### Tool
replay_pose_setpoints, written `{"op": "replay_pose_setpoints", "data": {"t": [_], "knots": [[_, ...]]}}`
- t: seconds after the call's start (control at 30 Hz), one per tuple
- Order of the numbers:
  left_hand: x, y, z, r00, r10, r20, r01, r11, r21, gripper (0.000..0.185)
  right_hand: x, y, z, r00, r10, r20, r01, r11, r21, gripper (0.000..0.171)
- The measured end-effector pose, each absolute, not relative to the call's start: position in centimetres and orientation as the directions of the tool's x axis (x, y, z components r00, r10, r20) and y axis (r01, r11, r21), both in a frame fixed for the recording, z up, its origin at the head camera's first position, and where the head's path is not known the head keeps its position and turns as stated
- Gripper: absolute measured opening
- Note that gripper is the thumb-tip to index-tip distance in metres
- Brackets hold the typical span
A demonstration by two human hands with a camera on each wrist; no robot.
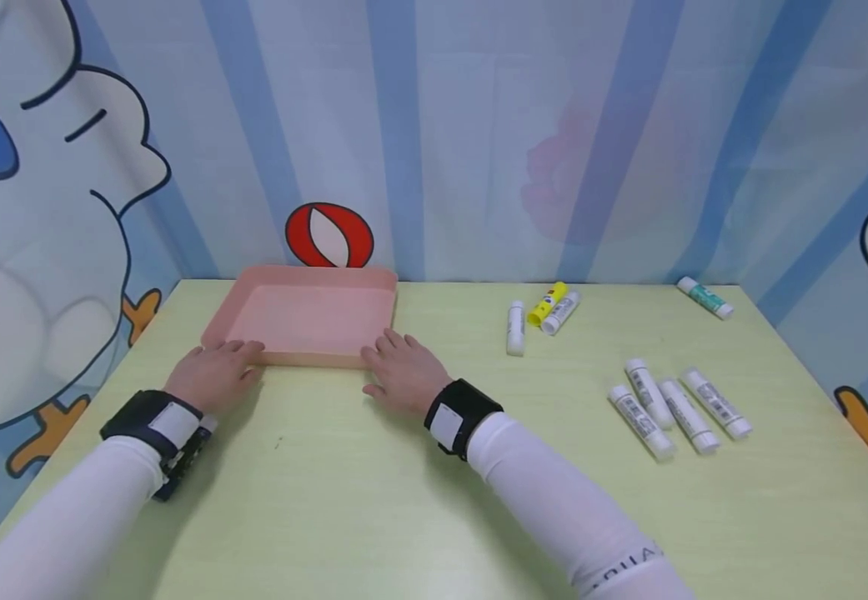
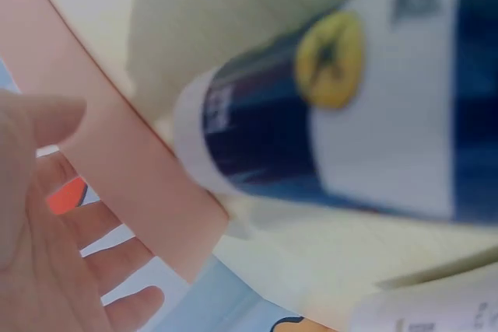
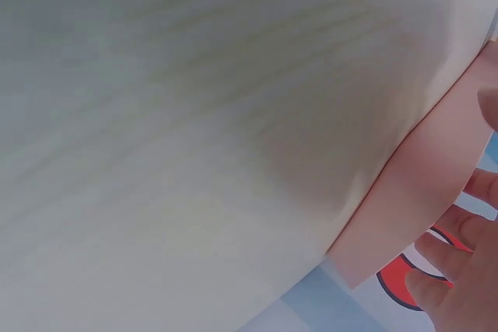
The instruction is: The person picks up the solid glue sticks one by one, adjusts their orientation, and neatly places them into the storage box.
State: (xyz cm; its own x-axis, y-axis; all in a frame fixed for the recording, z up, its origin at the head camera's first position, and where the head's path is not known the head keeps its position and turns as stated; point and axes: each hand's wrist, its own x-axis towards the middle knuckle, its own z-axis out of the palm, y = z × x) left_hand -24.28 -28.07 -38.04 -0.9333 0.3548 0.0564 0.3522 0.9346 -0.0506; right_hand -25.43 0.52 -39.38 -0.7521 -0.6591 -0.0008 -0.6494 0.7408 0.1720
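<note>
Pink plastic tray (image 1: 306, 315) sits empty at the far left of a pale green table (image 1: 373, 500), its near rim met by both of a seated person's hands. Left hand (image 1: 216, 372) lies flat at the near-left corner, fingers straight and touching the edge; right hand (image 1: 402, 369) rests at the near-right corner, fingers spread against the rim, neither curled round it. Placed so, the hands seem to steady or square the tray. Well apart to the right lie glue sticks: four white ones (image 1: 675, 406) side by side, a yellow one (image 1: 547, 303) beside two white, another (image 1: 704, 297) by the curtain (image 1: 479, 125).
</note>
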Motion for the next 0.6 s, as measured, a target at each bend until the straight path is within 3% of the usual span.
{"op": "replay_pose_setpoints", "data": {"t": [0.1, 0.23, 0.4, 0.6], "knots": [[-24.4, -27.9, -37.9, -0.901, 0.415, 0.126, 0.409, 0.91, -0.071, 0.007, -25.4, 0.8, -39.3, -0.729, -0.683, 0.046, -0.659, 0.719, 0.22, 0.037], [-24.5, -27.7, -37.6, -0.889, 0.434, 0.146, 0.426, 0.901, -0.082, 0.009, -25.7, 1.1, -39.7, -0.694, -0.712, 0.101, -0.665, 0.689, 0.288, 0.017], [-24.2, -27.4, -37.6, -0.909, 0.404, 0.101, 0.399, 0.915, -0.068, 0.007, -25.6, 1.3, -39.5, -0.706, -0.707, 0.031, -0.673, 0.684, 0.281, 0.017], [-24.0, -26.9, -38.0, -0.885, 0.448, 0.125, 0.445, 0.894, -0.056, 0.01, -25.4, 2.3, -39.1, -0.708, -0.706, -0.004, -0.686, 0.687, 0.239, 0.013]]}}
